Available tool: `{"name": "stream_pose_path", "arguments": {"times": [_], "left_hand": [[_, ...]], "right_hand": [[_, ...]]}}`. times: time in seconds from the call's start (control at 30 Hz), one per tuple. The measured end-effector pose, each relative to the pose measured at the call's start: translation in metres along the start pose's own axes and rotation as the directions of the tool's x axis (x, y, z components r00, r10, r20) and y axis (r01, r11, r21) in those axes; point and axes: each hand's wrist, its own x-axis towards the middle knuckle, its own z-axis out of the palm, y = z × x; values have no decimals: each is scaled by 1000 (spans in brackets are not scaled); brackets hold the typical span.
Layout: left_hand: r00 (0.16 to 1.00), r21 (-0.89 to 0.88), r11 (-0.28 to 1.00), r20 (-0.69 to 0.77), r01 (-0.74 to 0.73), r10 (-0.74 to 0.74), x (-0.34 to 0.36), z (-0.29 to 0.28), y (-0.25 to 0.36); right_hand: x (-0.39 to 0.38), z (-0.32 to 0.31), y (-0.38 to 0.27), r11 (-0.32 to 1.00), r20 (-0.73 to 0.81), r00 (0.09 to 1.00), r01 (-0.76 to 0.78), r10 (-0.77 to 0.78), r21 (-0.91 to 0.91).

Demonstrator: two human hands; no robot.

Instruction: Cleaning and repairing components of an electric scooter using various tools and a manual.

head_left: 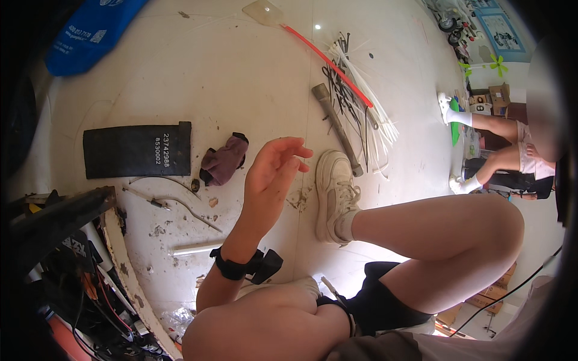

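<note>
Here on my feed, a flat black slab (114, 151) with white markings lies on the floor (211, 78). My left hand (269, 174) hangs empty, fingers (288, 144) loosely curled, released; right's out of view. Between them on the floor: crumpled purple-and-black cloth (229, 157). Far right, a cardboard box (499, 96); contents, I can't tell.

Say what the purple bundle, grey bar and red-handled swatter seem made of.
Purple bundle: probably matte fabric, given its soft folds. Grey bar: likely worn metal, from its dull, uneven sheen. Swatter: apparently smooth plastic, its handle evenly red.
</note>
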Motion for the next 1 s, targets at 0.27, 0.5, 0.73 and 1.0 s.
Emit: {"name": "stream_pose_path", "arguments": {"times": [0.27, 0.5, 0.73, 1.0], "left_hand": [[1000, 95, 995, 14, 11, -12, -23, -6, 8], [932, 83, 990, -354, 113, -76, -50, -29, -5], [877, 13, 981, -449, 195, -169, -78, -44, -28], [814, -89, 985, -555, 146, -171, -78, -28, -35]], "right_hand": [[5, 102, 135, 892, 309, 930, -301, 197, 338], [-11, 173, 239, 646, 117, 950, -284, 289, 709], [-12, 192, 281, 554, 118, 958, -248, 261, 794], [-16, 188, 296, 443, 53, 980, -135, 193, 886]]}}
